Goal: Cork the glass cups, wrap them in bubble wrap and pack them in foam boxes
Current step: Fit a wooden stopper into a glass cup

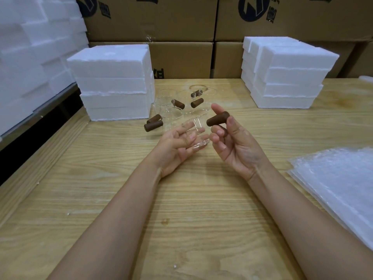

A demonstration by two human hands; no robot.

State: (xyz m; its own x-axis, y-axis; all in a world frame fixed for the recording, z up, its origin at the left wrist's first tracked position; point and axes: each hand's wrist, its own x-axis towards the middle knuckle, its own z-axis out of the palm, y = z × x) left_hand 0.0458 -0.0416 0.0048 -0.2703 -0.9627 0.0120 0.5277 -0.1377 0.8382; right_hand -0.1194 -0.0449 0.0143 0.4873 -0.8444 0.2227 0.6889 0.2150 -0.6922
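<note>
Grips a clear glass cup (196, 134) in the left hand (177, 144), palm up and fingers curled round the wall, with the cup lifted off the tabletop (181, 199) and tilted, thick base toward the camera. Pinches a dark brown cork (217, 119) in the right hand (232, 146), thumb on top and fingers under it, forefinger stretched out above. Points the cork's narrow end at the cup's rim, just beside it; cannot tell whether touching. Just behind the hands, other glass cups (187, 102) standing close together on the tabletop, with three corks (196, 102) in or among them, hard to tell which through the glass. To their left, two loose corks (153, 125) lying side by side near the foot of a stack of white foam boxes (115, 83). Well apart on the right, a second stack of the same boxes (286, 77). At the near right edge, a pile of flat bubble wrap (339, 182) sheets. Along the back, printed cardboard cartons (181, 59); at far left, a heap of white foam pieces (30, 57).
</note>
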